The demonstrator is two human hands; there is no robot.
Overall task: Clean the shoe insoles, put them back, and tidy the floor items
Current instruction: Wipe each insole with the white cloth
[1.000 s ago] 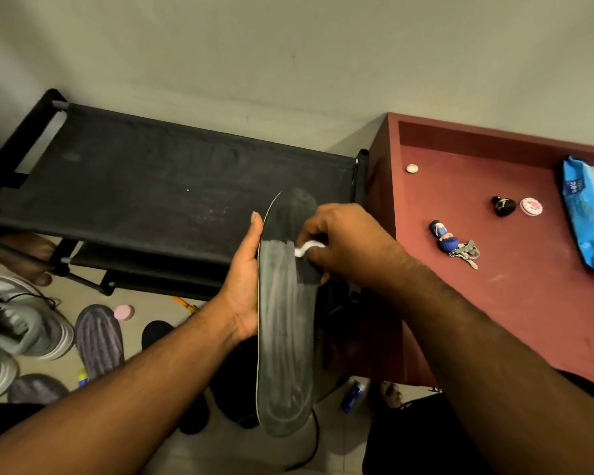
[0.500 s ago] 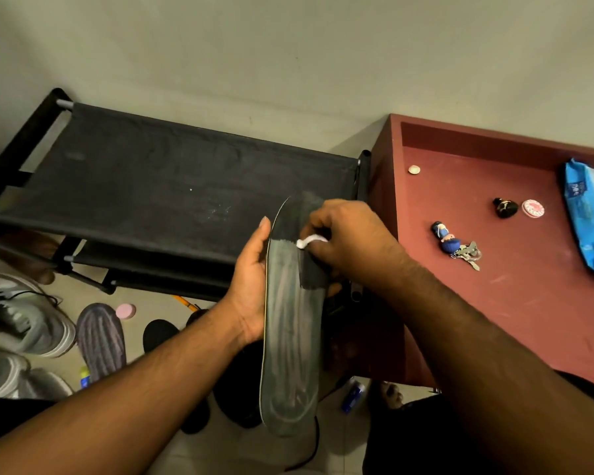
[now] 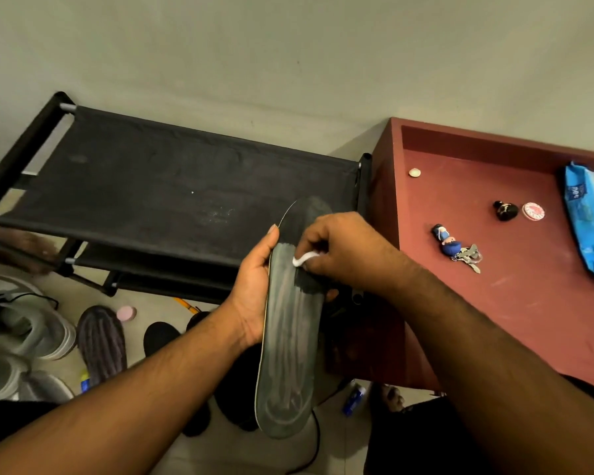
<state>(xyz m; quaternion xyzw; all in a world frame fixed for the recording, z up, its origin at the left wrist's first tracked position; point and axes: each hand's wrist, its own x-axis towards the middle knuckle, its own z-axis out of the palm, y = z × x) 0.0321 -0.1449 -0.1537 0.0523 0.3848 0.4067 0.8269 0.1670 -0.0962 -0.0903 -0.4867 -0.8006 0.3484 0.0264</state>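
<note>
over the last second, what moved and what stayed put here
Little changed. The right hand keeps pinching the white wipe against the insole, having worked it slightly leftward across the upper part. The left hand still grips the insole's left edge. Shoe rack and keys stayed put.

Left hand (image 3: 254,286) gripping dark insole (image 3: 290,337) by its edge; right hand (image 3: 343,248) pinching white wipe (image 3: 304,258) against its upper part
</note>
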